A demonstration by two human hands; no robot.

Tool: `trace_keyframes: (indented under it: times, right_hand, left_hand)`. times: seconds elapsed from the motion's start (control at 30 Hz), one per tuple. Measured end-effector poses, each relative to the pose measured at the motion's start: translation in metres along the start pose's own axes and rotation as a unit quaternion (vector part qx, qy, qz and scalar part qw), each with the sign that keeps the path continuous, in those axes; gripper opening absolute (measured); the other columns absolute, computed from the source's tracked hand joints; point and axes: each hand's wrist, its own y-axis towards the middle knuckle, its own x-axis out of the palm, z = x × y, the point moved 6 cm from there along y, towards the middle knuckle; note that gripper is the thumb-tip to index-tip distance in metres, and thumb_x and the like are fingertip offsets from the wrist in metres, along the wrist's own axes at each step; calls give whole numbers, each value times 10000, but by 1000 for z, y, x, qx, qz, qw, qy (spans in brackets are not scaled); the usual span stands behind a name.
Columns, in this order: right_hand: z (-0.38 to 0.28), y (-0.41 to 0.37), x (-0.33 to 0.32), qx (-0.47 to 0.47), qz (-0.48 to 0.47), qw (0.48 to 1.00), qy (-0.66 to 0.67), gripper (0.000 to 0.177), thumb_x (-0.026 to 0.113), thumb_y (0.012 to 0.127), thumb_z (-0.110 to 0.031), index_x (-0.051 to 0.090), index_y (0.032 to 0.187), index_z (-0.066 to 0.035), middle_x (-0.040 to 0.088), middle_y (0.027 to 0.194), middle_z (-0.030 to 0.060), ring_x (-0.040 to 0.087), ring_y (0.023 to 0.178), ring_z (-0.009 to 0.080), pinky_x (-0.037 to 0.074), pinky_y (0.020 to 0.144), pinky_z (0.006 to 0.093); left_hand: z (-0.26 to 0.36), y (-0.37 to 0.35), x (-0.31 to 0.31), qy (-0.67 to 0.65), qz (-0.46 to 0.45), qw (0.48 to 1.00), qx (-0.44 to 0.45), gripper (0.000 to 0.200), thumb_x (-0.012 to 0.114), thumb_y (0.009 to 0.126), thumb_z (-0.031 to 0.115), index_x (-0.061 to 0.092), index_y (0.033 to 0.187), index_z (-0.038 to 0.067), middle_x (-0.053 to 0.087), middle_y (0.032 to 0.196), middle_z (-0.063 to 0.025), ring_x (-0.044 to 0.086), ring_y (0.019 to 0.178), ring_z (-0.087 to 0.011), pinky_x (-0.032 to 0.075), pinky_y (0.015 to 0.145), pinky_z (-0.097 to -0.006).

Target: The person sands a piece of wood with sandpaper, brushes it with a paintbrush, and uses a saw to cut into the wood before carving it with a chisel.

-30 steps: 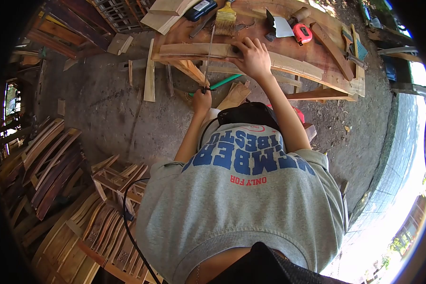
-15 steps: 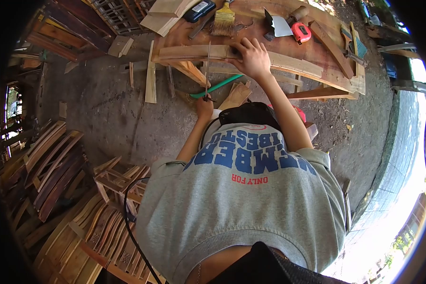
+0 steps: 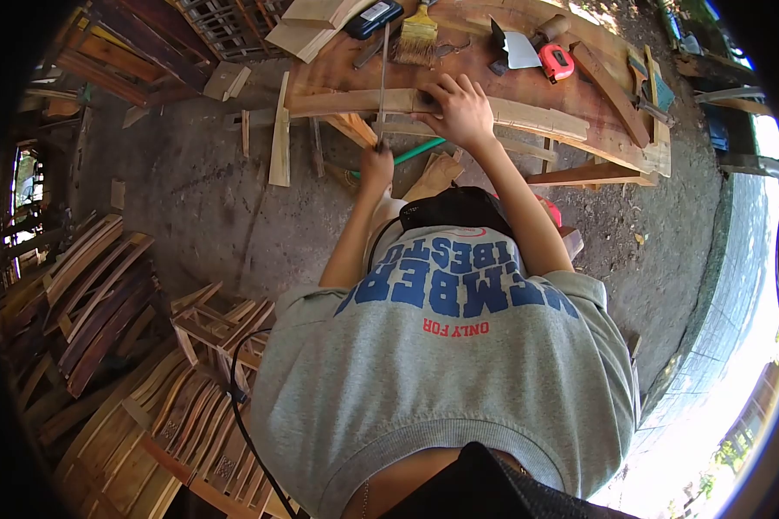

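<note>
My left hand (image 3: 376, 166) is closed around the handle of a thin hand saw (image 3: 383, 82). Its blade runs away from me across a long curved wooden piece (image 3: 528, 117) that lies along the near edge of the wooden workbench (image 3: 493, 78). My right hand (image 3: 459, 108) presses flat on top of that curved piece, just right of the blade, with the fingers spread over the wood.
On the bench lie a paintbrush (image 3: 417, 35), a red tape measure (image 3: 556, 62), a metal scraper (image 3: 515, 48) and a black case (image 3: 372, 16). A green hose (image 3: 417, 150) runs under the bench. Curved wooden slats (image 3: 104, 285) and wooden frames (image 3: 221, 329) are stacked left.
My left hand has pushed the saw forward, toward the bench, after pulling it back half a second ago. My right hand has stayed on the curved piece.
</note>
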Motion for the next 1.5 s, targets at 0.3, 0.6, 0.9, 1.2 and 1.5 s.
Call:
trace_keyframes:
  times: [0.3,0.6,0.9,1.2,1.5]
  right_hand:
    - [-2,1,-3,7,25,1000,-7,456,708,722,-510,671,1029,-176,576,914,4,561,888,227,476,782,363]
    - [7,6,-2,28,47,998,-28,450,699,741,-509,678,1040,-175,577,910,10,572,879,232,476,779,364]
    - [8,9,2,45,35,998,-37,454,703,736,-512,681,1045,-180,586,907,8,579,878,231,479,779,363]
    - [10,10,4,53,33,998,-29,448,717,725,-500,683,1048,-192,588,903,4,583,879,229,485,783,362]
    - [10,10,3,51,26,998,-27,443,722,722,-490,686,1038,-182,587,900,5,579,894,231,489,785,364]
  left_hand:
    - [-39,-40,-4,87,9,996,19,359,532,877,259,625,767,-71,605,737,-305,599,801,-483,467,655,-521]
    - [-52,-23,6,106,-51,990,-82,355,529,863,222,615,781,-112,611,789,-336,597,833,-500,476,713,-522]
    - [-55,-13,1,148,-59,984,-76,360,525,895,249,623,820,-89,617,749,-292,639,791,-441,473,659,-484]
    - [-27,-26,14,-272,-437,816,-263,462,418,981,341,262,570,198,254,468,73,159,383,-60,155,397,-240]
    - [-22,-31,10,-346,-579,664,-324,467,418,977,307,255,552,203,207,433,78,136,380,-71,163,414,-258]
